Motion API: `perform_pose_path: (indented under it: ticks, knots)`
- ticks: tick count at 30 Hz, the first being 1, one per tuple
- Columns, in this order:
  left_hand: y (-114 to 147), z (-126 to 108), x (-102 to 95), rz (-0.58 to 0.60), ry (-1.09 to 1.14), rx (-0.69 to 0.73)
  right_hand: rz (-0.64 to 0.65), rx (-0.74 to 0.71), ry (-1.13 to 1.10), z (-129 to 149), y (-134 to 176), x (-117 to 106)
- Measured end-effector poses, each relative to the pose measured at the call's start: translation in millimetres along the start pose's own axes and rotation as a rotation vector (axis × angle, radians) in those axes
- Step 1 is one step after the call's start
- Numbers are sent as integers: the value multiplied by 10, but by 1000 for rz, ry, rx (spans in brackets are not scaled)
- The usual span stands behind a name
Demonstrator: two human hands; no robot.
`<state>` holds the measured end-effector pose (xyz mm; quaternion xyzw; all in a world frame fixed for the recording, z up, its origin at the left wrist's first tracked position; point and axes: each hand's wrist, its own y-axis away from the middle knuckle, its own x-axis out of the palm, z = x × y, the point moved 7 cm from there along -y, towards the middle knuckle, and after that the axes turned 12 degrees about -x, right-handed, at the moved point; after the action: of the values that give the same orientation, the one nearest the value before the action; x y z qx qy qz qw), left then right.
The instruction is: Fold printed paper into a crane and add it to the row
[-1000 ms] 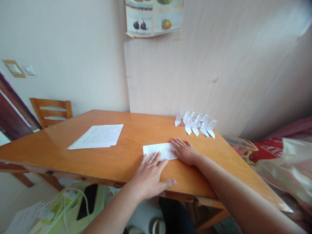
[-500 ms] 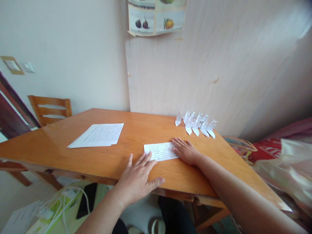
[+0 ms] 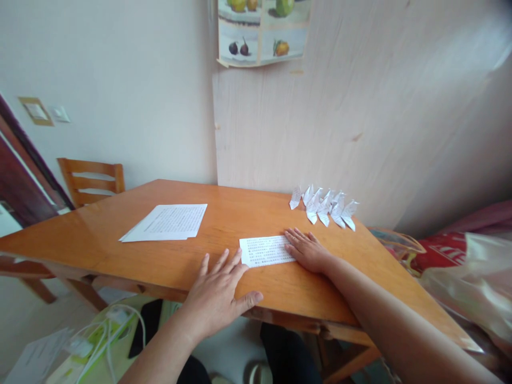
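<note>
A rectangular piece of printed paper [image 3: 266, 250] lies on the wooden table in front of me, and it looks folded. My right hand [image 3: 308, 250] rests flat over its right end, fingers stretched out. At the paper's left end is my left hand [image 3: 222, 293], palm down with the fingers spread and the thumb out over the table's near edge. Its fingertips are close to the paper's lower left corner; whether they touch it I cannot tell. Neither hand grasps anything.
Several folded white paper figures [image 3: 324, 205] stand at the table's [image 3: 208, 266] back right. To the left lies a stack of printed sheets [image 3: 172, 221]. A chair [image 3: 94, 178] stands beyond the far left edge; plastic bags [image 3: 472, 282] are at the right. Below left are cables [image 3: 106, 336].
My left hand has slid left along the paper, off its lower left part. My right hand stays on the right end. The whole view has shifted slightly.
</note>
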<state>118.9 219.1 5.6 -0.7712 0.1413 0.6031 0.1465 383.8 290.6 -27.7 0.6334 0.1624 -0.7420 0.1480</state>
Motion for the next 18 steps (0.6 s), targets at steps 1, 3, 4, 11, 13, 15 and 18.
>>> perform_pose_path:
  ticks: [1,3,4,11,13,15,18]
  knots:
    - [2,3,-5,-6,-3,0,1,2,1,3,0,-3]
    - [3,0,-14,-22,-6,7,2,5,1,9,0,-9]
    - [3,-3,-22,-35,-5,13,2,4,0,13,0,-11]
    - [15,63,-75,-102,-19,19,-14,-2,-10,20,4,-15]
    - [10,107,-101,-132,-25,3,-13,-1,-8,13,2,-9]
    - [-9,147,-135,-181,-22,-30,-10,-4,-6,5,-4,-2]
    - [-67,146,-158,-238,16,-52,-8,-10,-12,-9,-13,10]
